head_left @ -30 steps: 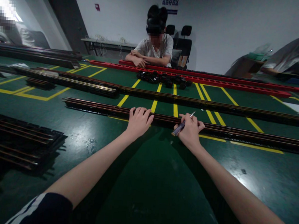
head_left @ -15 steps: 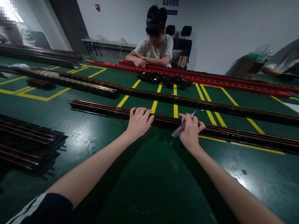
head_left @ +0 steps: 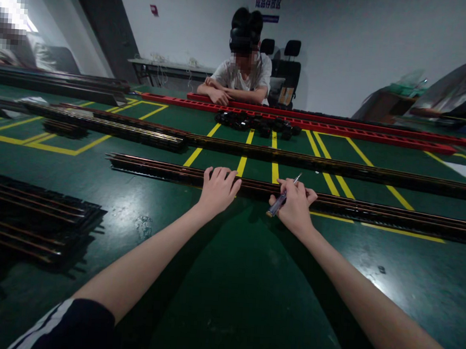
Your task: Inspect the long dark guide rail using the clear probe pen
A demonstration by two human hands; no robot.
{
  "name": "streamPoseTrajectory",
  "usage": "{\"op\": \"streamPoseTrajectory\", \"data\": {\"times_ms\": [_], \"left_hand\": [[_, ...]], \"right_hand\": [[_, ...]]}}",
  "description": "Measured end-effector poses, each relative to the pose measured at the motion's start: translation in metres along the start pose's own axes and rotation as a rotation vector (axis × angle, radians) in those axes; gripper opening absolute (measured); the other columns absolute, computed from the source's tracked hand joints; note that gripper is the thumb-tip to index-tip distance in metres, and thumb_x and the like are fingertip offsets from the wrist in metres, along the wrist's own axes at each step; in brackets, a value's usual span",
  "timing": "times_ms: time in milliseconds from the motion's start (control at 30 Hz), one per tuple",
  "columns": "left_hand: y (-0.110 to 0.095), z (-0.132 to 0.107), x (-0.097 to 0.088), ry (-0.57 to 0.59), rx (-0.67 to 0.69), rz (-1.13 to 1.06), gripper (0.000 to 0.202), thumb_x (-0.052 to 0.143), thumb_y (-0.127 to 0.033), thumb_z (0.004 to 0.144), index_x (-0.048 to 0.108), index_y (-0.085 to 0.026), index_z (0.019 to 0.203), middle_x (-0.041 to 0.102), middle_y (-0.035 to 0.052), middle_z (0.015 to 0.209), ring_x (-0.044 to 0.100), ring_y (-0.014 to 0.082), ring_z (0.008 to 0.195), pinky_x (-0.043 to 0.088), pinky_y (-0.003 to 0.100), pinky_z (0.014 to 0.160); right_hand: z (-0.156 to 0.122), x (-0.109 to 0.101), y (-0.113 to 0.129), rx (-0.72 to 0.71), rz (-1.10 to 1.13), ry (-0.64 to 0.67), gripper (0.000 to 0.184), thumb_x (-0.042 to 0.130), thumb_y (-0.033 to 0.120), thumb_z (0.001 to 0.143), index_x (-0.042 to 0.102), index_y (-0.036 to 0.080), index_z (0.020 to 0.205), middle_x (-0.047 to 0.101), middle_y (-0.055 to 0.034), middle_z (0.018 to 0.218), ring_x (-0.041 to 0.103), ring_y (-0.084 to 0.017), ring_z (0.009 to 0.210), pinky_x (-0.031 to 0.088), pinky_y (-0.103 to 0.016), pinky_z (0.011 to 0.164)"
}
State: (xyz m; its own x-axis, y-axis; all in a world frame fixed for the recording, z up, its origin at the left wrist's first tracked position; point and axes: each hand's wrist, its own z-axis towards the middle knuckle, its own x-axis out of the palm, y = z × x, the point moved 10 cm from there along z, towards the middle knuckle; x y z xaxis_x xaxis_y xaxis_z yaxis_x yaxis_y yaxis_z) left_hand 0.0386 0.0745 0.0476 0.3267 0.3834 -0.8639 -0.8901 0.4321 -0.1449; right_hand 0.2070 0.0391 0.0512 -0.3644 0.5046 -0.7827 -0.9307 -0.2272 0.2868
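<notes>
A long dark rail with copper strips (head_left: 374,212) runs across the green table (head_left: 229,280) in front of me. My left hand (head_left: 217,188) rests on it with fingers curled over its top. My right hand (head_left: 295,203) lies on the same rail a little to the right and grips a small screwdriver with a clear handle (head_left: 279,203), its metal tip pointing up and away from me.
More long dark rails (head_left: 298,160) lie behind, and red rails (head_left: 340,130) beyond them. A pile of small black parts (head_left: 256,124) sits mid-table. Stacked rails (head_left: 30,219) lie at my left. A person (head_left: 242,71) sits opposite with folded arms. Other people sit at both sides.
The near rail has slid a little to the right under my hands. My right hand tilted the screwdriver slightly; my left hand stays on the rail.
</notes>
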Motion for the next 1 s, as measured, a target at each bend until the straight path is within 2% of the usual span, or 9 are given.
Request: {"op": "streamPoseTrajectory", "data": {"times_ms": [300,733,1000], "left_hand": [[0.0,0.001,0.001,0.019,0.001,0.0,0.044,0.026,-0.038,0.095,0.061,-0.019,0.111,0.062,0.0097,0.115,0.049,0.0253,0.112,0.027,0.048,0.103],[-0.001,0.002,0.003,0.069,0.019,-0.056,0.043,0.025,-0.039,0.095,0.06,-0.021,0.112,0.061,0.0085,0.116,0.048,0.0246,0.113,0.027,0.048,0.102],[-0.002,0.0,0.001,0.049,0.027,-0.062,0.04,0.028,-0.039,0.095,0.061,-0.021,0.11,0.062,0.0085,0.116,0.048,0.0245,0.113,0.028,0.046,0.099]], "right_hand": [[0.001,0.002,0.004,-0.033,-0.013,0.022,0.013,0.05,0.025,0.076,0.037,0.023,0.078,0.061,-0.0082,0.087,0.052,-0.025,0.084,0.031,-0.04,0.082],[0.003,-0.003,0.009,-0.053,-0.085,-0.023,0.012,0.051,0.024,0.074,0.04,0.022,0.079,0.058,-0.0092,0.083,0.047,-0.026,0.083,0.032,-0.037,0.075],[0.002,-0.007,0.014,-0.107,-0.145,-0.03,0.009,0.051,0.024,0.074,0.043,0.021,0.076,0.058,-0.0095,0.079,0.047,-0.025,0.08,0.032,-0.035,0.073]]}}
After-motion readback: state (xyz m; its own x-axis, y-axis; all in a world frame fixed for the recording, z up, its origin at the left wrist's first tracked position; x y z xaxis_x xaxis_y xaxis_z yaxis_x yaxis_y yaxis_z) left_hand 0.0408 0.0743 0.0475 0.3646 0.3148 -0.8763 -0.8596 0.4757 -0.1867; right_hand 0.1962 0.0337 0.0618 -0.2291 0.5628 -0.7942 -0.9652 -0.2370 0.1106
